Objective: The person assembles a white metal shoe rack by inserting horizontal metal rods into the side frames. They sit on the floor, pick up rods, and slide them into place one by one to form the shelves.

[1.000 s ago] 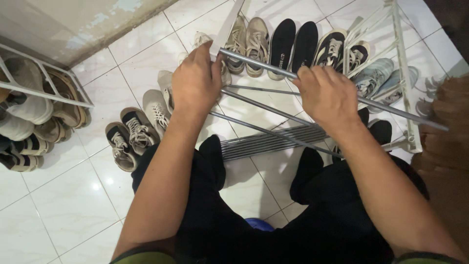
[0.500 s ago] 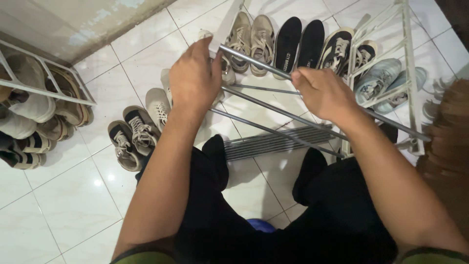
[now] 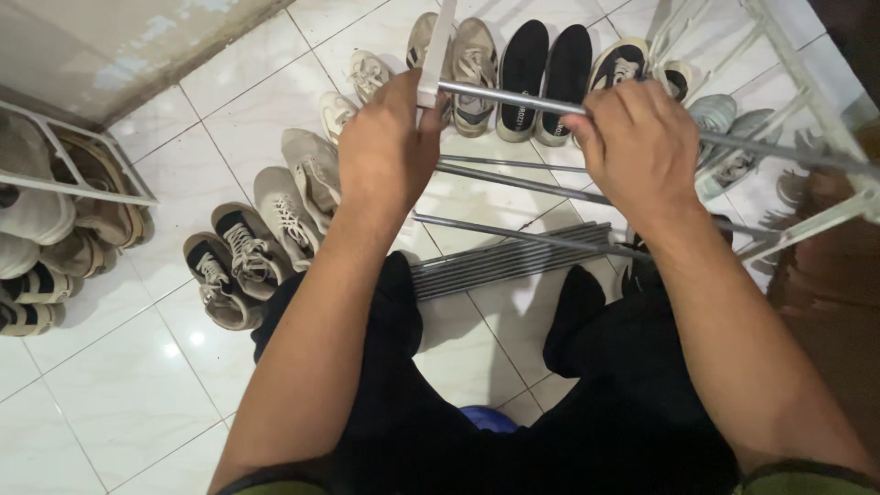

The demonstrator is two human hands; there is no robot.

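Over tiled floor [image 3: 137,385], hands on metal rod [image 3: 513,95].

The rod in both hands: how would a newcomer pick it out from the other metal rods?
Start at the row of shoes along the top. The grey rod crosses just in front, gripped by the left hand and right hand. It alone is held; the other rods lie lower.

**Rods and shoes across the tiled floor**

A bundle of grey metal rods [image 3: 513,264] lies on the white tiled floor [image 3: 119,403] between the person's feet. Behind it stands a row of paired shoes [image 3: 522,78]. A white metal shoe rack [image 3: 55,188] sits at the left edge; a white rack side frame [image 3: 807,82] leans at the right.
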